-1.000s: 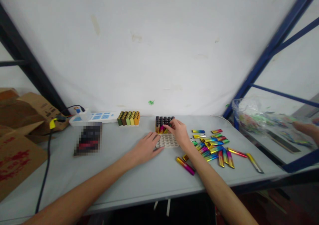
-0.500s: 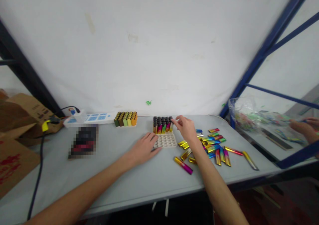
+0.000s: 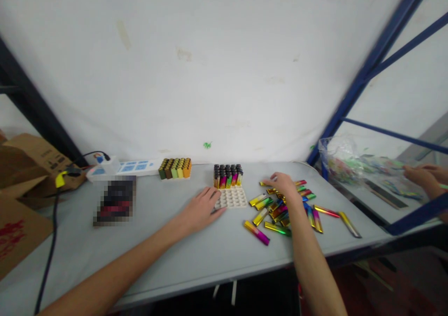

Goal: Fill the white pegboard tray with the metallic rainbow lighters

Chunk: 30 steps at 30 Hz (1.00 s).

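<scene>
My left hand [image 3: 202, 209] rests at the left edge of a white tray [image 3: 233, 197] with round holes, its fingers apart and touching the rim. Behind that tray stands a block of upright black-topped colourful lighters [image 3: 228, 176]. Over at the right, my right hand [image 3: 284, 185] reaches over a loose pile of shiny metallic sleeves [image 3: 276, 208], its fingertips at a gold one [image 3: 263, 183]. Whether the fingers grip it cannot be made out. One orange and purple sleeve [image 3: 256, 232] lies nearer the front edge.
A white holder with green and orange tubes [image 3: 175, 169] stands by the wall. Left of it are a power strip [image 3: 138, 166], a blurred dark item [image 3: 117, 199] and cardboard boxes [image 3: 21, 227]. Beyond the blue frame, another person's hands [image 3: 425, 178] show beside plastic bags [image 3: 341, 162].
My right hand has moved right and down, from the upright lighters to the sleeve pile. My left hand has stayed at the tray. The view has shifted slightly.
</scene>
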Each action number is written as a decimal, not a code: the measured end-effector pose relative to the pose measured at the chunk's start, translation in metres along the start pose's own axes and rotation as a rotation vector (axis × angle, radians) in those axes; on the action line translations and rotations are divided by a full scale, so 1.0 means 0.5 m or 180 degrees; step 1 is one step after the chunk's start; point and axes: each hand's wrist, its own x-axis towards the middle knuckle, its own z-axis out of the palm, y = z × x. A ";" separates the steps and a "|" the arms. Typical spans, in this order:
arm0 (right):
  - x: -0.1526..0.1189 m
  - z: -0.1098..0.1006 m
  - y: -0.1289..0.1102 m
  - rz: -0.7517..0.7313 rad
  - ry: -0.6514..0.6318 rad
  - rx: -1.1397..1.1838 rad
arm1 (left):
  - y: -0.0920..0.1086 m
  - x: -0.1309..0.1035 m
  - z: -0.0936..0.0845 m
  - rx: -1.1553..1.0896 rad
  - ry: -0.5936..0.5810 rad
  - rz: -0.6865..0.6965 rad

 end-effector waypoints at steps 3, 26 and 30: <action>0.002 0.001 -0.035 -0.0018 -0.0189 0.0164 | 0.002 0.000 -0.002 0.0013 -0.0033 -0.0011; -0.038 -0.022 -0.120 -0.1942 0.0196 0.1151 | 0.005 -0.001 -0.003 -0.0048 0.0050 0.0011; -0.049 -0.031 -0.141 -0.2125 0.0196 0.1488 | 0.003 -0.001 0.000 -0.0032 0.0111 0.0013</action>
